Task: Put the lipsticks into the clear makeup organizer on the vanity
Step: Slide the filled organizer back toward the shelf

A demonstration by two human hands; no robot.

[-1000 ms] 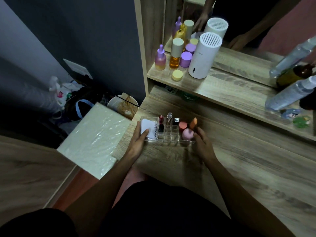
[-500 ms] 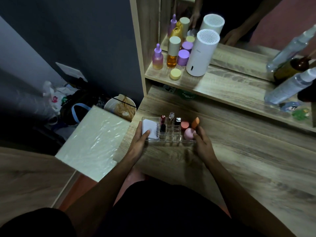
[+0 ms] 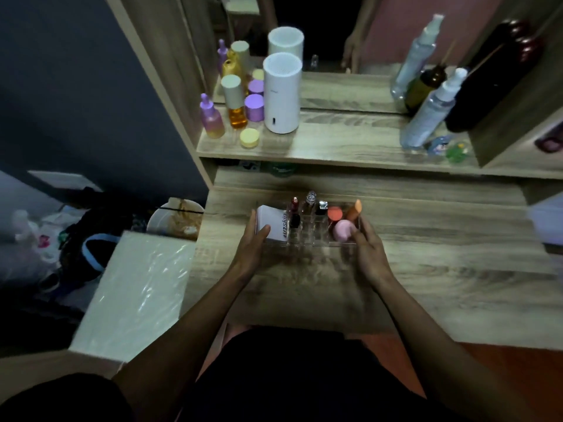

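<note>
Your lipsticks [image 3: 295, 213] already stand in the clear organizer [image 3: 307, 239] near the table's [image 3: 426, 269] back-left edge. Your left hand [image 3: 251, 250] and right hand [image 3: 370, 254], fingers spread, cup its ends; slide it level so nothing tips.

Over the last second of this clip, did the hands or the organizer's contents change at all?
Little changed. Both hands, left and right, stay against the ends of the clear plastic makeup organizer on the wooden vanity top. The lipsticks, white box and pink sponge stay inside. Mainly the camera view shifted.
</note>
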